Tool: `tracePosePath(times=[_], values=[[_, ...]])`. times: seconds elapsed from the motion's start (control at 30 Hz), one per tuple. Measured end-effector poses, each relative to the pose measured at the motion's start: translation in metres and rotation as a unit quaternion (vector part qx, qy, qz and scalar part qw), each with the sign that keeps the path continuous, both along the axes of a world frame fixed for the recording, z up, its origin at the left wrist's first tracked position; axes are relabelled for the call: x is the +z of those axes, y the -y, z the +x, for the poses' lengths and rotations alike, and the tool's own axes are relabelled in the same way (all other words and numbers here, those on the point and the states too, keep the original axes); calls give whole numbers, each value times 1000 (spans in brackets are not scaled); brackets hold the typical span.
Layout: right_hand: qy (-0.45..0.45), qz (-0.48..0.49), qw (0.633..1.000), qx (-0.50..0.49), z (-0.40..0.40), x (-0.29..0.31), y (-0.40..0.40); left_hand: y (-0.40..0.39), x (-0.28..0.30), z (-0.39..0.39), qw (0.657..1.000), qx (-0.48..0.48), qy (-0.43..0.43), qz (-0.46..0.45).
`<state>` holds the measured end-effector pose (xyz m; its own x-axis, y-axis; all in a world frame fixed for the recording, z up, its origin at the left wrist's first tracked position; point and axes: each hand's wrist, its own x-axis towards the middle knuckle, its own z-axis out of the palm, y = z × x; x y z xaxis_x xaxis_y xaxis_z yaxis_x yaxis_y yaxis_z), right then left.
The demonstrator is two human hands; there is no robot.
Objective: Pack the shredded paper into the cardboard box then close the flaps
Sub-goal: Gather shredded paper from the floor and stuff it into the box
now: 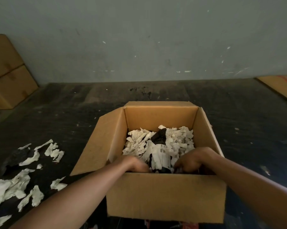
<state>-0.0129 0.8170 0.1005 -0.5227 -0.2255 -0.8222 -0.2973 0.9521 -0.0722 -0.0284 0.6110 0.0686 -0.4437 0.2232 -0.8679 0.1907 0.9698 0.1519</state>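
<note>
An open cardboard box stands on the dark floor, its flaps spread outward. White shredded paper fills the bottom around a black wrapped item with a white label. Both my hands reach inside over the near wall. My left hand is blurred, its fingers curled down into the shreds. My right hand also curls into the paper at the near right corner. The fingertips of both are hidden behind the near wall. More shredded paper lies loose on the floor left of the box.
Two stacked closed cartons stand against the wall at the far left. A flat cardboard sheet lies on the floor at the far right. A grey wall closes off the back.
</note>
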Motion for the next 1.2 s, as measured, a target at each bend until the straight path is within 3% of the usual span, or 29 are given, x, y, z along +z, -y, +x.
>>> tracePosePath(times=[0.1,0.23,0.33,0.4,0.47,0.53,0.67,0.77,0.9,1.2], values=[[-44,-66,992,-102,-10,12,-7,-3,7,0,998,-21,-49,21],[-190,-91,969,-127,-23,-6,-4,-2,10,-3,979,-8,-188,79],[-120,-52,987,-97,-16,-23,7,2,1,-5,971,10,-225,81],[-65,-24,993,-96,-10,-27,11,3,-8,-6,983,-3,-178,46],[-70,-42,992,-100,-11,-23,11,5,-11,-7,991,-28,-131,19],[-101,-88,984,-118,-15,-14,10,6,-7,-8,987,-18,-153,43],[-165,-132,965,-157,-21,12,12,16,13,-15,940,53,-303,145],[-230,-167,942,-177,-23,21,26,29,37,-10,872,87,-431,212],[-323,-178,905,-213,-19,21,62,60,60,0,792,69,-561,230],[-397,-238,872,-160,30,20,214,212,56,56,788,140,-561,209]])
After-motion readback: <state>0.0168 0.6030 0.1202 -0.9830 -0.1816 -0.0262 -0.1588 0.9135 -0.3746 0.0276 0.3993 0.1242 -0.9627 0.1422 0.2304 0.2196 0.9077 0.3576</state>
